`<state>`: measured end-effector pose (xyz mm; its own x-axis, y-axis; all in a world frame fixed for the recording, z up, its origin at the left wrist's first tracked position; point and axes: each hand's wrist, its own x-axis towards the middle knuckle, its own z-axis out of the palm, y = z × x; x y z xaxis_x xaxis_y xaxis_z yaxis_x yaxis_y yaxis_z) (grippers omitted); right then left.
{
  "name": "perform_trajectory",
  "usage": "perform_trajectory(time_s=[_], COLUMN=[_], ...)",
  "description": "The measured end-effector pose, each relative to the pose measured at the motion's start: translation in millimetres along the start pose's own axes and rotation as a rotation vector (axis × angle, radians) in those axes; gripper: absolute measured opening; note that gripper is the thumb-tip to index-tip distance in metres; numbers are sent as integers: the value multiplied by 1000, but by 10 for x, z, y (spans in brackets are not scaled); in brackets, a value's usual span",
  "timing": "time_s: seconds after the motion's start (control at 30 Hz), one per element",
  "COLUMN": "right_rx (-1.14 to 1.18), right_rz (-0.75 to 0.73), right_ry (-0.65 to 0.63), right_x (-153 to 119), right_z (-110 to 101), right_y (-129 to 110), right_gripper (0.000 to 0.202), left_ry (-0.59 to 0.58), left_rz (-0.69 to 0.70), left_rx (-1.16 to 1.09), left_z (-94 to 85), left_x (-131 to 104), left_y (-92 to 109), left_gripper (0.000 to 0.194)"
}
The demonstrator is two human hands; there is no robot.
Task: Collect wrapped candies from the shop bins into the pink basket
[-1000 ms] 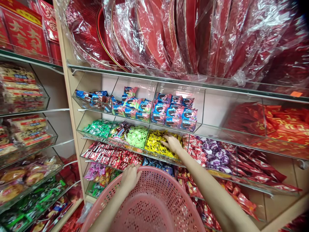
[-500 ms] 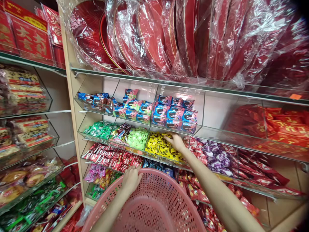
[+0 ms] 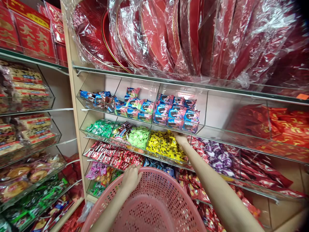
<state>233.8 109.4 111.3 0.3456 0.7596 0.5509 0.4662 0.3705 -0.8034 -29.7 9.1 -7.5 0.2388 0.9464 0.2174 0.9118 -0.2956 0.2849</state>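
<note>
A large pink perforated basket (image 3: 154, 206) fills the bottom middle, and no items show inside it. My left hand (image 3: 131, 176) is wrapped over its far left rim. Up at the shelf, my right hand (image 3: 180, 139) reaches into a clear bin at the right back part of a heap of yellow-wrapped candies (image 3: 163, 145). Its fingers are mostly hidden behind the bin above and the candies. To the left of the yellow heap lie light green candies (image 3: 138, 137), and purple-and-white ones (image 3: 217, 156) lie to its right.
Blue and pink snack packs (image 3: 177, 112) sit in bins just above my right hand. Red plastic-wrapped trays (image 3: 154, 35) stand on the top shelf. Red candy packs (image 3: 103, 151) fill a lower bin. Packaged cookies (image 3: 31, 129) line the left shelves, and a glass shelf edge (image 3: 183, 85) runs across.
My right hand has moved slightly right and deeper into the yellow candy bin, its fingers now mostly out of sight. My left hand stays on the basket rim. The view has shifted slightly.
</note>
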Motion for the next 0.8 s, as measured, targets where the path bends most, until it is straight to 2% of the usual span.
perform_trajectory(time_s=[0.13, 0.23, 0.5, 0.67, 0.8], right_rx=[121, 276, 411, 488, 464], right_rz=[44, 137, 381, 439, 439], right_ry=[-39, -92, -256, -398, -664], right_x=[-93, -220, -747, -1275, -1928], right_z=[11, 7, -113, -215, -133], right_y=[-103, -196, -539, -805, -878], right_gripper=[44, 42, 35, 35, 33], left_ry=[-5, -6, -1, -14, -52], left_rz=[-5, -3, 15, 20, 33], left_rx=[4, 8, 15, 25, 31], left_z=[-13, -26, -38, -59, -71], left_x=[-8, -10, -1, -6, 12], left_y=[-8, -3, 28, 61, 109], left_gripper=[39, 39, 37, 37, 33])
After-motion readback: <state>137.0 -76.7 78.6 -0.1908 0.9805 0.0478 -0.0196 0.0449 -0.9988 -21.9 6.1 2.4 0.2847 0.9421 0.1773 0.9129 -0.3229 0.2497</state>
